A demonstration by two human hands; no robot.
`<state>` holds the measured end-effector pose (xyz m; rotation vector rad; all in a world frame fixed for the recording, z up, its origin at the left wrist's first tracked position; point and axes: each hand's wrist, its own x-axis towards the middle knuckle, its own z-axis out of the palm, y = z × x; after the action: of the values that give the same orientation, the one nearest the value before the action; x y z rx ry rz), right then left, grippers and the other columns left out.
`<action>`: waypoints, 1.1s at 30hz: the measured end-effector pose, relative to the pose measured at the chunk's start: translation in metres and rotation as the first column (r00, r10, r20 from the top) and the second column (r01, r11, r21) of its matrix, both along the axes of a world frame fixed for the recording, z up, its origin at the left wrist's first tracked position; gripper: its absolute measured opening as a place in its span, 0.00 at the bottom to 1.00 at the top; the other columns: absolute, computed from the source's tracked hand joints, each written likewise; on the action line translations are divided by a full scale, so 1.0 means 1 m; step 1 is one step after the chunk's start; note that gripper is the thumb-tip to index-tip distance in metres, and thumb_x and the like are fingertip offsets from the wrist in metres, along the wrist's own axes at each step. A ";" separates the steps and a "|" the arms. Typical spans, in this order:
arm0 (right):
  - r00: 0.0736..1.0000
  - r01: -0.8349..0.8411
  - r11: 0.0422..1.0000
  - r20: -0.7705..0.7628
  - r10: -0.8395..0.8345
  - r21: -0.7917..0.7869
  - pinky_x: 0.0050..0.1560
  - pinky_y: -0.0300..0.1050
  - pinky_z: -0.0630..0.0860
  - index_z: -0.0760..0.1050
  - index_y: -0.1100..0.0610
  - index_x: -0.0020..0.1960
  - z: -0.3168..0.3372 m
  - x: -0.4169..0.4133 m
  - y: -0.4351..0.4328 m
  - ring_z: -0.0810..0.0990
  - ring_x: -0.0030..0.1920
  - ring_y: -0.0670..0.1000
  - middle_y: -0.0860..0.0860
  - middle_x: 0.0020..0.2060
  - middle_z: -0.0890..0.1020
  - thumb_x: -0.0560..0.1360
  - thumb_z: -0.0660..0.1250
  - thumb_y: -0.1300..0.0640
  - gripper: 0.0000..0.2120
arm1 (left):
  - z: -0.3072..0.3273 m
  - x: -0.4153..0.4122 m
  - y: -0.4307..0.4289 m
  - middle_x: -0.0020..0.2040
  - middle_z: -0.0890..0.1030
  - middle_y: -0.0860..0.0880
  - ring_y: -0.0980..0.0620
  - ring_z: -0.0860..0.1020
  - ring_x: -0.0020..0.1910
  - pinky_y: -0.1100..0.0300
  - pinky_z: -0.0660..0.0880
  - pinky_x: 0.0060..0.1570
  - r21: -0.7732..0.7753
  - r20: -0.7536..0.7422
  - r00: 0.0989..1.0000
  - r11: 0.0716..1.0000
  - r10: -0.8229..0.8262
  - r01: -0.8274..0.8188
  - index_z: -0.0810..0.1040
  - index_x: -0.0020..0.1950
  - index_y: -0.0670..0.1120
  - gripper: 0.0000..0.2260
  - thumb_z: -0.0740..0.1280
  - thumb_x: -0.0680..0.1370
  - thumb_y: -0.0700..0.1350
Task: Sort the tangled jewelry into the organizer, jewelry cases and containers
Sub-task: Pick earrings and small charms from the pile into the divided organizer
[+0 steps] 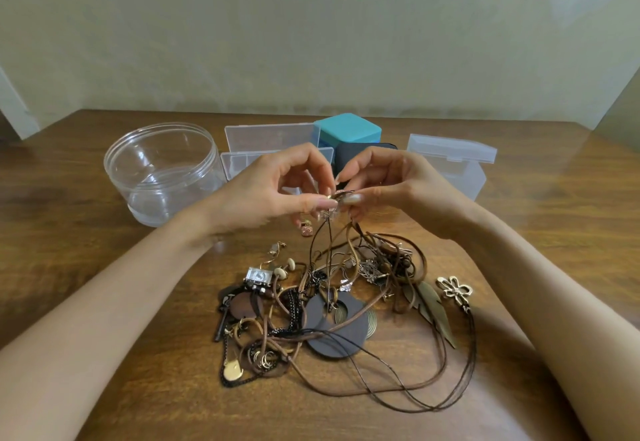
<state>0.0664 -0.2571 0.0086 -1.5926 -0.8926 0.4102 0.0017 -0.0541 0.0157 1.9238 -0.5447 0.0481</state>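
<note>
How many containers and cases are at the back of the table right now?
5. Round clear tub far left; open clear organizer beside it; teal case centre back; dark case before it; open frosted box right. The left hand and right hand may hide others.

I read the surface [519,233] as warm brown with a darker streaked wood grain. The round container [162,170] and the organizer [273,137] are clear, the lidded box [453,160] a frosted white. One case [348,131] is teal, the case [349,156] before it near black. The cords [381,381] run tan to dark brown. The disc [332,333] is matte dark brown, the feather [433,305] bronze, the flower [455,290] pale gold, the watch face [258,276] silver, the chain [239,380] black. The small piece [336,196] glints gold and pink.
</note>
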 end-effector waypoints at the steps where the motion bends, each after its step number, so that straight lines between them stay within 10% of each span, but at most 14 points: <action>1: 1.000 0.002 1.000 -0.004 -0.002 0.003 0.42 0.44 0.80 0.75 0.62 0.51 0.001 0.001 -0.002 0.82 0.38 0.53 0.58 0.39 0.82 0.71 0.66 0.70 0.10 | 0.000 0.000 0.000 0.41 0.79 0.55 0.55 0.79 0.41 0.62 0.78 0.34 -0.001 -0.003 1.000 1.000 0.003 -0.003 0.74 0.47 0.46 0.11 0.71 0.68 0.45; 12: 0.983 0.096 0.972 0.176 -0.059 -0.212 0.20 0.37 0.68 0.76 0.63 0.51 0.013 -0.006 -0.009 0.73 0.21 0.50 0.56 0.30 0.82 0.74 0.66 0.58 0.09 | 0.002 0.000 0.000 0.37 0.81 0.55 0.58 0.79 0.38 0.66 0.75 0.31 -0.164 -0.128 0.992 0.986 0.009 -0.030 0.75 0.46 0.44 0.08 0.67 0.68 0.43; 33: 0.958 0.178 0.984 0.228 -0.172 -0.006 0.40 0.42 0.79 0.74 0.60 0.43 0.004 -0.014 0.008 0.83 0.36 0.50 0.52 0.36 0.83 0.72 0.68 0.70 0.07 | -0.005 0.001 -0.011 0.39 0.81 0.52 0.58 0.79 0.37 0.66 0.75 0.31 -0.170 -0.174 0.967 0.961 0.187 -0.217 0.76 0.47 0.45 0.12 0.70 0.67 0.48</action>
<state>0.0525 -0.2493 0.0126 -1.7513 -0.9102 0.1165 0.0026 -0.0652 0.0112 1.7744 -0.2277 0.0768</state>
